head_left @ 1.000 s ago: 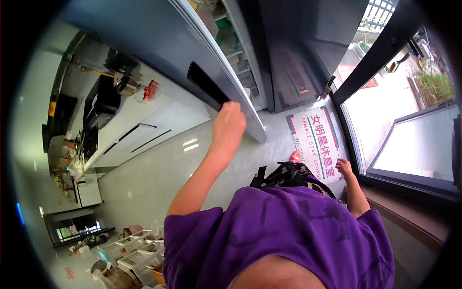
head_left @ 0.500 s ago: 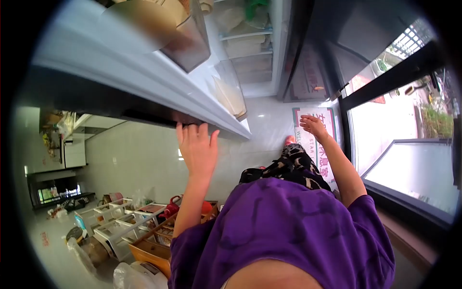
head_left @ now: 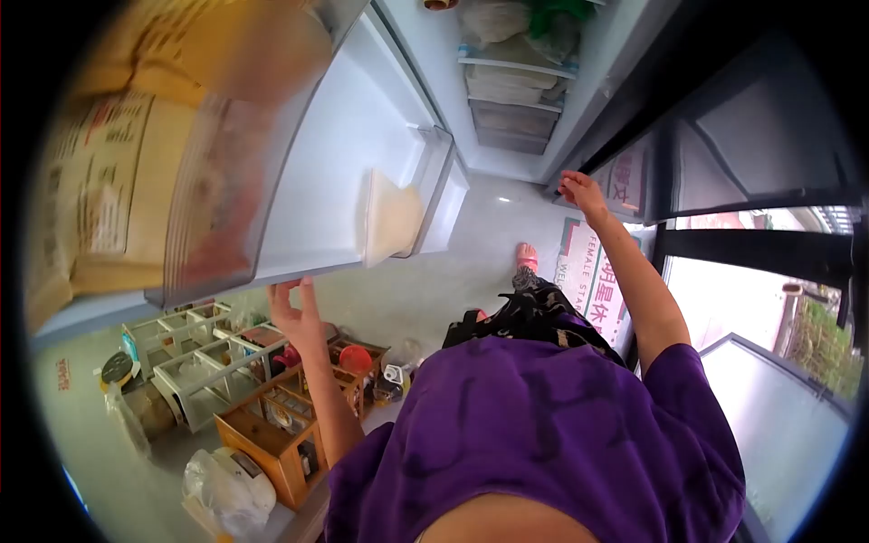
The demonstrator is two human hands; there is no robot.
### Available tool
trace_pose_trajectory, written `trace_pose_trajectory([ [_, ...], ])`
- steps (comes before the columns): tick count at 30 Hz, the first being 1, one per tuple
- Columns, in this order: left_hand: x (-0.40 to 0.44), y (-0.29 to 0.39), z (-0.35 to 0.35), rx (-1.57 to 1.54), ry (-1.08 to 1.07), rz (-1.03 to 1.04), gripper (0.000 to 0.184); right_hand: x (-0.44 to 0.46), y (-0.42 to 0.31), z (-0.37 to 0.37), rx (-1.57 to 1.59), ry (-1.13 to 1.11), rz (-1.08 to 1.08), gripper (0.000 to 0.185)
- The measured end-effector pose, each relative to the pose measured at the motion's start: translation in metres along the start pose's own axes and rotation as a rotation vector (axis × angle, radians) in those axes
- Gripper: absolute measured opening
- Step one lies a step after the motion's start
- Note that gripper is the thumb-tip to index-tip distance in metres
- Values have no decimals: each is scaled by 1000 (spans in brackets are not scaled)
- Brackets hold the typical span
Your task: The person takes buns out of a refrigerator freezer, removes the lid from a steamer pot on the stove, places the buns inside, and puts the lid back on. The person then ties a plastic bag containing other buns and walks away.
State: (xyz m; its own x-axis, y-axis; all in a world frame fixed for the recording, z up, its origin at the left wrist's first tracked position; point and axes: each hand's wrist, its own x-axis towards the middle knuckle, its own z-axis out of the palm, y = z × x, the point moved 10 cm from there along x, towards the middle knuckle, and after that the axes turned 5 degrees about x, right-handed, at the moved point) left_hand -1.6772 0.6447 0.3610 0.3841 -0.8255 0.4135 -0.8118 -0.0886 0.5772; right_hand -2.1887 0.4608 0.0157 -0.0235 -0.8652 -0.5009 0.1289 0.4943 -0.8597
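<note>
The left refrigerator door (head_left: pixel 337 154) stands swung open, its inner side and clear shelf bins facing me. My left hand (head_left: pixel 297 312) is at the door's near edge, fingers hooked against it and their tips partly hidden. A flat, pale wrapped packet (head_left: pixel 391 217) leans in one door bin, and large yellow-brown packages (head_left: pixel 127 181) fill the bin closest to me. At the edge of the dark, glossy right door (head_left: pixel 625 176), my right hand (head_left: pixel 582 193) has its fingers curled, the tips touching the edge.
Bagged food lies on the refrigerator shelves (head_left: pixel 516 65). On the floor, a printed mat (head_left: pixel 593 276) is by my foot. At the lower left are white racks (head_left: pixel 204 362), a wooden rack (head_left: pixel 276 425) and a plastic bag (head_left: pixel 226 489). A glass door (head_left: pixel 778 389) is at right.
The left refrigerator door has swung wider toward me, showing more of its bins. My left hand has moved left and down with it; my right hand has risen to the dark door's edge.
</note>
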Motion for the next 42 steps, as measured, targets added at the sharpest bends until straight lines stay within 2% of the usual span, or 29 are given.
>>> trace_pose_trajectory([
  [3,0,-18,7,-202,55,-198,17,33,-1,7,-146,-54,80,32],
  [7,-1,-37,8,-218,95,-291,17,69,15,5,-136,-62,152,31],
  [11,-2,-45,10,-218,164,-282,18,84,27,3,-171,-38,221,31],
  [17,-2,-54,13,-286,299,-332,17,94,44,8,-62,-27,241,33],
  [20,-9,-66,16,-291,293,-362,16,100,47,13,-49,-8,245,36],
  [23,-12,-64,24,-253,286,-409,17,100,33,11,-205,-6,183,37],
  [27,-18,-74,27,-285,231,-403,18,104,4,-22,-839,65,-171,36],
  [31,-30,-85,34,-320,210,-441,17,108,-5,-54,-874,52,-171,36],
  [36,-73,-116,71,-346,105,-580,14,132,18,-40,-480,-6,-5,38],
  [41,-151,-147,149,-538,-87,-876,14,182,44,21,-127,-5,99,41],
  [42,-164,-144,163,-553,-126,-908,14,197,50,29,-44,-6,120,36],
])
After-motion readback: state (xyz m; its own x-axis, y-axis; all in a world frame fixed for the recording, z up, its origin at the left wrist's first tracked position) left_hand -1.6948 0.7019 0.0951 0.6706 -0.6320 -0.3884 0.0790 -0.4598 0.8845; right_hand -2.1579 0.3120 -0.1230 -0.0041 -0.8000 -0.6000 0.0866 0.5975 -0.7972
